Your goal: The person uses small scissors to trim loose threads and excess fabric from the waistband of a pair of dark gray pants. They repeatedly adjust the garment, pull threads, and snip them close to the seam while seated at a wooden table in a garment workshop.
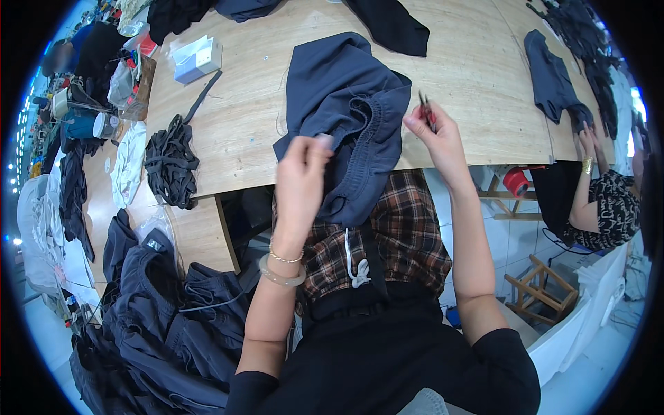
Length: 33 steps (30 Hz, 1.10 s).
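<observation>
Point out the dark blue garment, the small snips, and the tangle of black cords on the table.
dark blue garment point(339, 90), head view, upper fabric panel.
small snips point(425, 105), head view, blades above the fingers.
tangle of black cords point(170, 164), head view, middle of the bundle.

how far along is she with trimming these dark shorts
Looks mid-garment. In hand: the left hand pinches the elastic waistband of the navy garment on the wooden table, while the right hand holds small thread snips. Possibly done or waiting: the heap of similar garments at lower left; which, I cannot tell. A bundle of black cords lies unused nearby.
</observation>
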Tool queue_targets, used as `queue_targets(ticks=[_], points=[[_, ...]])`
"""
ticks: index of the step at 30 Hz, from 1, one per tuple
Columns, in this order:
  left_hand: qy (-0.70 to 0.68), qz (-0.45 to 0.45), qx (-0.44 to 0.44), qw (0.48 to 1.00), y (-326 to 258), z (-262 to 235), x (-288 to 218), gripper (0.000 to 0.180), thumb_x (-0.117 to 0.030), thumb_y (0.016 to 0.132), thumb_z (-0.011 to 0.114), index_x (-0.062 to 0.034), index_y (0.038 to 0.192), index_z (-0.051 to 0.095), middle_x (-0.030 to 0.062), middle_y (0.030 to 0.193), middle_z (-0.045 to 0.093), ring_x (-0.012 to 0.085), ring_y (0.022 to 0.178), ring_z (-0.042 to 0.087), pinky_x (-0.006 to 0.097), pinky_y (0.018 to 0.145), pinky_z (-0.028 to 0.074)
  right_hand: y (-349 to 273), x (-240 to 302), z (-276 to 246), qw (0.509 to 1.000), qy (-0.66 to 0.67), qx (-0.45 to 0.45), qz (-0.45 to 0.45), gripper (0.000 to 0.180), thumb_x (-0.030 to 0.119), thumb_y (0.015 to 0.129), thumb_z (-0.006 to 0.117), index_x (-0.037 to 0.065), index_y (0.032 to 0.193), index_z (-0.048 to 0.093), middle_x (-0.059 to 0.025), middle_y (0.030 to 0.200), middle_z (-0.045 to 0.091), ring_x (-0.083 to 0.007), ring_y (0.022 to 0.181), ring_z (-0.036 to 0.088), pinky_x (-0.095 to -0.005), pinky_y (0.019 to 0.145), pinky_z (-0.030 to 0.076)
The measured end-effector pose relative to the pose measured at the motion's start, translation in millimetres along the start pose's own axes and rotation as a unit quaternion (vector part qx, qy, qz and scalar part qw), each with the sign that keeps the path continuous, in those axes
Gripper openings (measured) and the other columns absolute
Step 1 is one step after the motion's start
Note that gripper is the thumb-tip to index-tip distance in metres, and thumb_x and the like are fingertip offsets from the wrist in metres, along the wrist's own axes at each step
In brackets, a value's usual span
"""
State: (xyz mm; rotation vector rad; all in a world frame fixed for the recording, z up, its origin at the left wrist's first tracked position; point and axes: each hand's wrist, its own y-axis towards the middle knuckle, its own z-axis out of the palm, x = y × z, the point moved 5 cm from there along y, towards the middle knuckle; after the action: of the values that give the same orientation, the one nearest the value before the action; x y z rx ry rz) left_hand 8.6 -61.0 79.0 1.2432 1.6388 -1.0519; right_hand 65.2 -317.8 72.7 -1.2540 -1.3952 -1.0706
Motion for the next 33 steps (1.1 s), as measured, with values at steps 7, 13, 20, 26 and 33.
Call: queue_targets(ticks=[7, 13, 20, 26, 33], points=[[-0.098, -0.003, 0.115, 0.989, 7, 48, 3, 0.056, 0.004, 0.088, 0.072, -0.0008, 0.139, 0.047, 0.0149, 0.108, 0.072, 0.017, 0.098, 0.069, 0.029, 0.089, 0.055, -12, -17, 39, 0.997, 0.063, 0.011, 0.039, 0.017, 0.015, 0.092, 0.077, 0.001, 0.098, 0.071, 0.0055, 0.08, 0.06, -0.0025, 0.079, 0.052, -0.0189, 0.074, 0.044], [-0.256, -0.083, 0.117, 0.956, 3, 41, -4, 0.055, 0.008, 0.09, 0.067, 0.0, 0.141, 0.046, 0.0152, 0.106, 0.072, 0.0141, 0.098, 0.068, 0.025, 0.089, 0.054, -25, -2, 61, 0.993, 0.11, -0.037, 0.024, 0.018, 0.008, 0.085, 0.081, -0.001, 0.099, 0.073, 0.0002, 0.089, 0.067, -0.0055, 0.079, 0.055, -0.0224, 0.072, 0.046], [-0.281, -0.09, 0.122, 0.948, 0, 38, -3, 0.055, 0.01, 0.09, 0.068, -0.0004, 0.14, 0.047, 0.0161, 0.108, 0.071, 0.0134, 0.096, 0.069, 0.024, 0.086, 0.056, -13, 17, 52, 0.987, 0.03, -0.096, -0.123, 0.007, -0.001, 0.085, 0.075, -0.002, 0.09, 0.071, -0.0023, 0.083, 0.065, -0.0078, 0.075, 0.056, -0.023, 0.069, 0.044], [-0.312, -0.112, 0.145, 0.932, 0, 32, 2, 0.044, -0.008, 0.101, 0.06, -0.004, 0.144, 0.048, 0.0108, 0.111, 0.07, 0.0116, 0.097, 0.065, 0.025, 0.087, 0.053, 4, 6, -39, 0.965, 0.012, -0.263, 0.0, 0.017, 0.018, 0.094, 0.073, 0.002, 0.091, 0.074, 0.0004, 0.077, 0.067, -0.0059, 0.071, 0.052, -0.0222, 0.067, 0.042], [-0.316, -0.14, 0.17, 0.923, -2, 31, 1, 0.045, -0.037, 0.111, 0.043, -0.0101, 0.146, 0.048, 0.0098, 0.118, 0.069, 0.0139, 0.104, 0.062, 0.028, 0.088, 0.049, -19, -9, -60, 0.97, -0.05, -0.231, 0.056, 0.024, 0.022, 0.096, 0.071, -0.001, 0.1, 0.075, -0.0004, 0.075, 0.064, -0.0074, 0.07, 0.055, -0.0241, 0.07, 0.043]])
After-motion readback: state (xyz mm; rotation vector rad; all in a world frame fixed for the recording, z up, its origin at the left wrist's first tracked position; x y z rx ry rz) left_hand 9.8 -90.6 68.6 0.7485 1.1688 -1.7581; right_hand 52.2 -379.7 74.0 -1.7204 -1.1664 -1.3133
